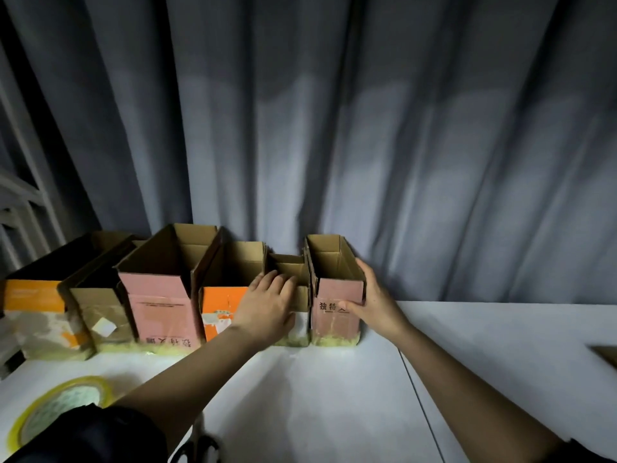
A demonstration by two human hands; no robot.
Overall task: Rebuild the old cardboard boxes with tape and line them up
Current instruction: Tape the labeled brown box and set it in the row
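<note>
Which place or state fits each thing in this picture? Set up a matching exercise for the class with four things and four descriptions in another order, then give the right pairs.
Things
1. roll of tape
2. right hand
3. left hand
4. tall pink box

Descriptions
A. rests on the small box in the row
B. lies flat on the white table, near left
C. grips the narrow pink box at the row's right end
D. stands third from the left, open at the top

Pairs: 1-B, 2-C, 3-A, 4-D
</note>
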